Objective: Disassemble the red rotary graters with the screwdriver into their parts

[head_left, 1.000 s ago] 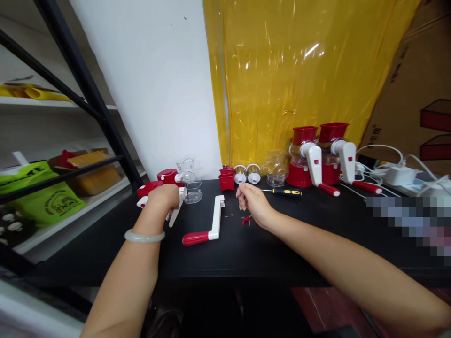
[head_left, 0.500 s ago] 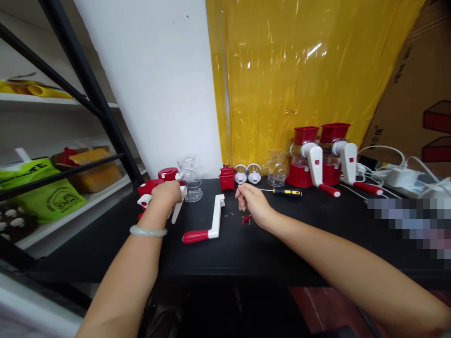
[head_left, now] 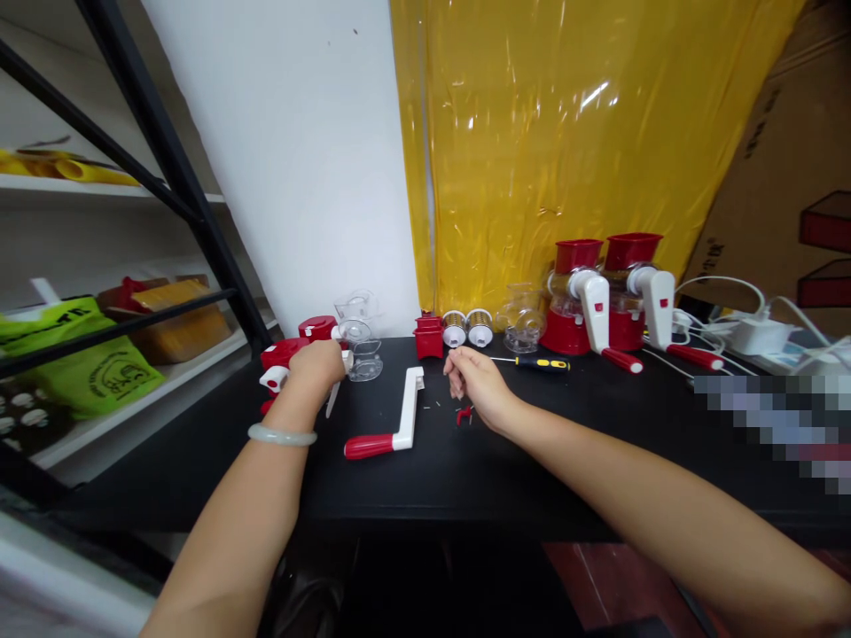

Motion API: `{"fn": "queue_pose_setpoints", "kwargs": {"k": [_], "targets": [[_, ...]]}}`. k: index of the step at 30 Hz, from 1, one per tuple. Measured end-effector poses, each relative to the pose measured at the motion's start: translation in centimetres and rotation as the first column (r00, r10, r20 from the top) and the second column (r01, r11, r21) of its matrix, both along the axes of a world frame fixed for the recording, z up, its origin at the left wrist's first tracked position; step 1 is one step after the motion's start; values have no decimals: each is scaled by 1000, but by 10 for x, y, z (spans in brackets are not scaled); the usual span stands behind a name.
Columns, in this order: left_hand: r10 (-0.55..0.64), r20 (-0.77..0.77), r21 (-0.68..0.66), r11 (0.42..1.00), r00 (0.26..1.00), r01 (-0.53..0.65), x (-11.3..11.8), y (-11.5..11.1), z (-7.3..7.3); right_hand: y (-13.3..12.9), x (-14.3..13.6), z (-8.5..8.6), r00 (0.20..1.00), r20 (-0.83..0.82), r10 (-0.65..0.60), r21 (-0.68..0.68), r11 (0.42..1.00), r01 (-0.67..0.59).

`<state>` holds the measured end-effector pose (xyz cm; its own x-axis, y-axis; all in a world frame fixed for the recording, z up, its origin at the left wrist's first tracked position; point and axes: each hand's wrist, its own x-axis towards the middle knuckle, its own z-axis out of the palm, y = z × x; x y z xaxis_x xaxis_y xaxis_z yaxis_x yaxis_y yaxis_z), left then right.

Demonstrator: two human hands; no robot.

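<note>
My left hand (head_left: 316,365) reaches into a group of red and white parts (head_left: 283,354) at the left of the table. Its back faces me and hides the fingers, so any hold is out of sight. A narrow white piece (head_left: 333,399) shows just past it. Over the middle, my right hand (head_left: 473,378) has its fingertips pressed together; anything between them is too small to make out. Below those fingers lie a small red part (head_left: 464,414) and tiny screws (head_left: 432,406). Between the hands rests a white crank with a red handle (head_left: 403,416).
Behind are clear plastic parts (head_left: 363,341), red parts (head_left: 429,337), grater drums (head_left: 466,328) and more clear parts (head_left: 524,328). A screwdriver (head_left: 542,363) lies right of my right hand. Two assembled crank graters (head_left: 572,310) and white cables (head_left: 751,328) are farther right. A shelf (head_left: 199,354) borders the left.
My left hand has shifted slightly, and less of the white piece beside it shows. My right hand stays in place with its fingertips together.
</note>
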<state>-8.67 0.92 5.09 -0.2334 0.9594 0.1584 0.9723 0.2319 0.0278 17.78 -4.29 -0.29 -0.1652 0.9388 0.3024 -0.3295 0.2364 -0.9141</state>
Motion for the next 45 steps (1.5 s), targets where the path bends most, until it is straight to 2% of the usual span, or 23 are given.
{"fn": "queue_pose_setpoints", "kwargs": {"k": [5, 13, 21, 23, 25, 28, 35, 45], "targets": [[19, -75, -71, 997, 997, -24, -1, 6, -4, 1, 0, 0, 1000, 3, 2, -1, 1000, -2], [20, -106, -115, 993, 994, -32, 2, 5, -2, -1, -1, 0, 1000, 11, -4, -1, 1000, 4], [87, -138, -28, 995, 987, -92, 6, -5, 6, 0, 0, 0, 1000, 30, -6, 9, 1000, 6], [16, -166, 26, 1000, 986, -12, 10, -7, 7, -1, 0, 0, 999, 38, -10, 12, 1000, 10], [-118, -207, 56, 990, 971, 132, 15, -6, 5, -1, 0, 0, 999, 41, -10, 11, 1000, 10], [-283, -230, 1, 957, 931, 291, 22, 1, -5, 0, -1, 0, 999, 45, -4, 11, 1000, 4], [-477, -155, -206, 872, 865, 444, 27, 18, -32, -1, 0, 0, 997, 75, -7, 20, 1000, 6], [-561, -78, -262, 809, 824, 526, 27, 13, -29, -1, 0, -2, 995, 97, -11, 43, 999, 7]]}}
